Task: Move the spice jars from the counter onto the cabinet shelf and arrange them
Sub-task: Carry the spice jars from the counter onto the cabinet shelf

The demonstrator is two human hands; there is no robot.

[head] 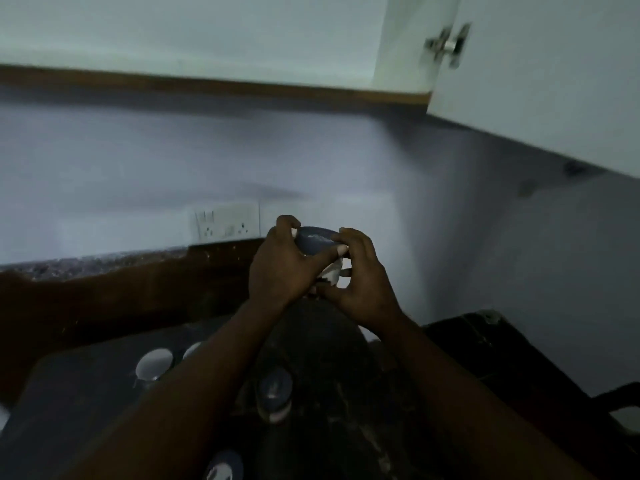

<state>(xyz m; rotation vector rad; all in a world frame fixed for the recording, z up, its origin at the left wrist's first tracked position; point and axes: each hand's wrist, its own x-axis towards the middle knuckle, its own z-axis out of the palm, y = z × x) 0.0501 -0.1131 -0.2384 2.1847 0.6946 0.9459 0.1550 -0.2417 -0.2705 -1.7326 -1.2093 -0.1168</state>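
Gripping round grey-lidded spice jar (317, 245), both hands, left (282, 268), right (360, 282)

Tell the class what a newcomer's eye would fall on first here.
At centre, the left hand and right hand together grip a blue-lidded jar, held up off the surface. At upper right a white cabinet door hangs open. A second jar sits lower down, between the forearms.
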